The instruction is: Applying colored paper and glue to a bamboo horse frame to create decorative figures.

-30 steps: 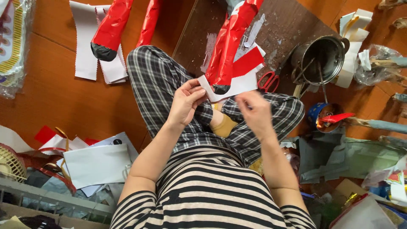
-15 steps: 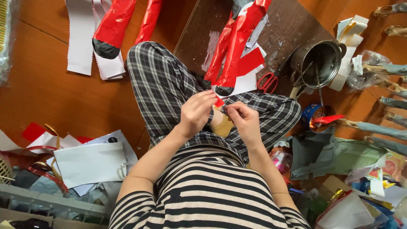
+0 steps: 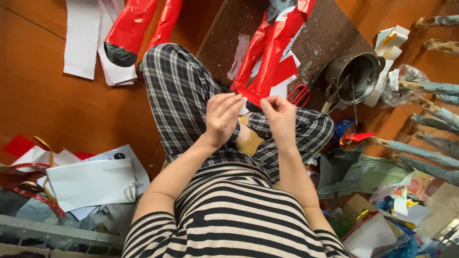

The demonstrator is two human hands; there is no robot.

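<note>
Both hands pinched together on a small white paper scrap [image 3: 244,107] at the red foil-wrapped tube's dark end [image 3: 260,71] — left hand [image 3: 221,118], right hand [image 3: 279,114] — looks mid-wrap; next needs the scrap pressed flat.

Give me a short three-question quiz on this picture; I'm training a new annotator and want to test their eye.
1. True or false: both hands, the left hand and the right hand, are raised close together over the lap.
2. Which tool lies beside the metal pot? A) hammer B) red-handled scissors C) stapler
3. What colour is the long wrapped piece lying just beyond the hands?

Key: 1 true; 2 B; 3 red.
</note>
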